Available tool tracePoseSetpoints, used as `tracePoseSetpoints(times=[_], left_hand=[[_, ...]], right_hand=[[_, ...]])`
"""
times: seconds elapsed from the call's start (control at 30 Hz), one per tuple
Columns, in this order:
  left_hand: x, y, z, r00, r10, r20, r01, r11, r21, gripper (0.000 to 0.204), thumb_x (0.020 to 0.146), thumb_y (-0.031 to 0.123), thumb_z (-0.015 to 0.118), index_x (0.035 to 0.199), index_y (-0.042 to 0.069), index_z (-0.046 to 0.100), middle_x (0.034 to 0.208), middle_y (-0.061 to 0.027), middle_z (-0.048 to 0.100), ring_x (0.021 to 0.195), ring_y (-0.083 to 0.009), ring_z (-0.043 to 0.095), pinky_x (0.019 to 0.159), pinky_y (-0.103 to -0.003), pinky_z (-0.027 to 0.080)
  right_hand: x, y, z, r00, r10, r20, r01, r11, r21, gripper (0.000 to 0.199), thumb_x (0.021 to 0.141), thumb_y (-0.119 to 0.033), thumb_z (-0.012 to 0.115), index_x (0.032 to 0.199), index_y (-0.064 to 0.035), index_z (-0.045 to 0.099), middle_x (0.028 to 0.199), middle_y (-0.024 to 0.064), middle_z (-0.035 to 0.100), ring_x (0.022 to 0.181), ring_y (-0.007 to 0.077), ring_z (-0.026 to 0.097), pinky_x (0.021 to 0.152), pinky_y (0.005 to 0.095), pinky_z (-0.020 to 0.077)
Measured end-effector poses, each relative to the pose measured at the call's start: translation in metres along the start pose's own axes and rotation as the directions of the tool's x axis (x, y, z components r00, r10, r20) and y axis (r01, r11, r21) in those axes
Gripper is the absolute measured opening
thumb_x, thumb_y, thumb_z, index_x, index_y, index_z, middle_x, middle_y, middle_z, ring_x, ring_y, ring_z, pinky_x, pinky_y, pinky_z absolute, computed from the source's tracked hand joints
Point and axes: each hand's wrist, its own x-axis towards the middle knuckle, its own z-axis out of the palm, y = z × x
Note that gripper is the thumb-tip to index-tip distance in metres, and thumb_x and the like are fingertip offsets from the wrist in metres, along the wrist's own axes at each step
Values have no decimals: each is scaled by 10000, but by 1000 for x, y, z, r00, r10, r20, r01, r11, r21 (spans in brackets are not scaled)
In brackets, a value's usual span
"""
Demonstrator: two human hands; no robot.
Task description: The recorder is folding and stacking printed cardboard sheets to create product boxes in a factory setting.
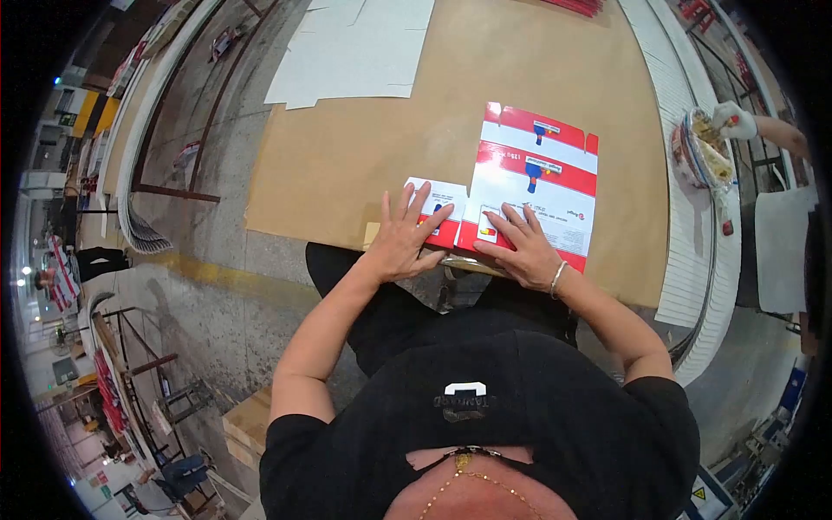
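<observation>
The flat red-and-white printed cardboard carton blank (533, 186) lies unfolded at the near edge of our brown table (364, 165). Our left hand (403, 238) presses open-palmed, fingers spread, on the blank's small white side flap, grasping nothing. Our right hand (524, 247) lies flat on the blank's near panel, fingers extended, a thin bracelet at the wrist. White flat sheets (351, 52) rest toward the table's far left corner. Beyond the right edge, another person's gloved hand (732, 120) holds something we cannot identify.
</observation>
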Motion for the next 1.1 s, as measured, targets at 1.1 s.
tracePoseSetpoints(times=[1.1], left_hand=[[62,-28,-9,874,-393,-285,458,861,220,512,930,444,515,1392,225,508,1353,-165,483,1288,-334,439,1051,-772,74]], right_hand=[[-28,113,-35,719,645,-259,-653,755,66,454,873,-268,647,1305,-144,579,1420,220,451,1311,407,439,1093,499,356]])
